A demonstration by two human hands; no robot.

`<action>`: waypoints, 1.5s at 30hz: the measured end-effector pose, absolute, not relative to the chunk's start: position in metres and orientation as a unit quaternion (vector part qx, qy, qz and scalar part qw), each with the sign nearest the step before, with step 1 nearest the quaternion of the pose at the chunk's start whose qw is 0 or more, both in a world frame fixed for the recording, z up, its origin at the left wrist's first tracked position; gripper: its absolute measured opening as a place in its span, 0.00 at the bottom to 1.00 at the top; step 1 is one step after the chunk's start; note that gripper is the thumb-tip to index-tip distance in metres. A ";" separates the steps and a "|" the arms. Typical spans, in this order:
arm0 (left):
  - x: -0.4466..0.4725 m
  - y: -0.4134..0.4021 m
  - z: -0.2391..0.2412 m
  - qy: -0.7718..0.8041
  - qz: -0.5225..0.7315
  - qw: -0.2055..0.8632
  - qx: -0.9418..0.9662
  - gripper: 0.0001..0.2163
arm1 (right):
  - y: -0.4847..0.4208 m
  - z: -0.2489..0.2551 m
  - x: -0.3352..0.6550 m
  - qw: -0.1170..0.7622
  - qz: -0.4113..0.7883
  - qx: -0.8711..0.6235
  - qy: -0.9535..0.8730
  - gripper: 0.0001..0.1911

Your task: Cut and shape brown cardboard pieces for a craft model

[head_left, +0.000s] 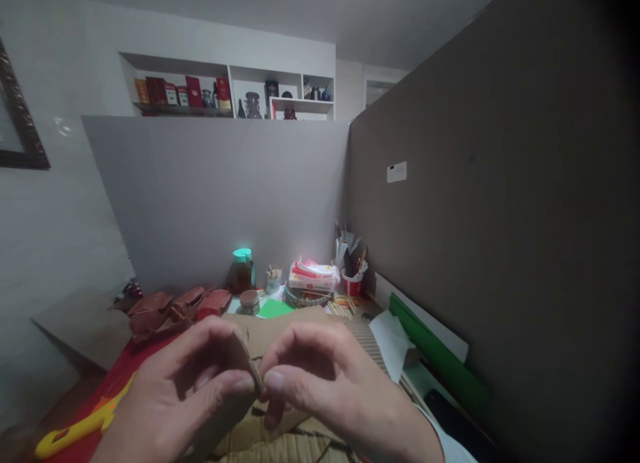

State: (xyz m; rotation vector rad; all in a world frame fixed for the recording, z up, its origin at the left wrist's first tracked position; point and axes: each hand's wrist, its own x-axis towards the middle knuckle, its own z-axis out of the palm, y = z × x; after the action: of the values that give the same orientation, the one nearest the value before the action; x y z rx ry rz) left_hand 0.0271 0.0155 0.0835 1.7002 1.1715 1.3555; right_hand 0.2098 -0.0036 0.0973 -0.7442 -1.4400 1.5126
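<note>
Between my two hands is a small, thin brown piece of cardboard [249,358], held on edge above the table. My left hand [175,390] pinches it between thumb and fingers from the left. My right hand [325,376] is closed at its lower right edge, with the thumb tip and fingers against that end. Below the hands lie sheets of brown corrugated cardboard [280,443], with small dark scraps or gaps among them. My palms and fingers hide part of these sheets.
At the left lie a yellow-handled tool [75,433] and dark red crumpled pieces [175,306]. Behind stand a teal-lidded jar [243,270], a cup of sticks [273,279], a tissue pack [314,276] and a red pen cup [352,283]. Green board [430,350] leans by the right partition.
</note>
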 end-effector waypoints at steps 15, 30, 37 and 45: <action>0.029 0.014 0.085 0.443 0.539 0.287 0.657 0.08 | -0.005 0.094 0.210 0.449 0.587 -0.327 -0.589 0.04; 0.027 0.018 0.080 0.478 0.478 0.240 0.696 0.08 | -0.005 0.085 0.201 0.427 0.307 -0.470 -0.709 0.07; 0.026 0.016 0.080 0.462 0.496 0.176 0.714 0.08 | -0.004 0.083 0.202 0.442 0.207 -0.440 -0.754 0.05; 0.024 0.022 0.083 0.429 0.479 0.344 0.684 0.08 | -0.010 0.099 0.205 0.395 0.431 -0.427 -0.690 0.06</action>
State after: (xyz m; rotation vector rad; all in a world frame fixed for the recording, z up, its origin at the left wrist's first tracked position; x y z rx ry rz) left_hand 0.0237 0.0223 0.0829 1.7758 1.1152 1.2445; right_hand 0.2048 -0.0101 0.0987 -1.0831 -1.7490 1.0921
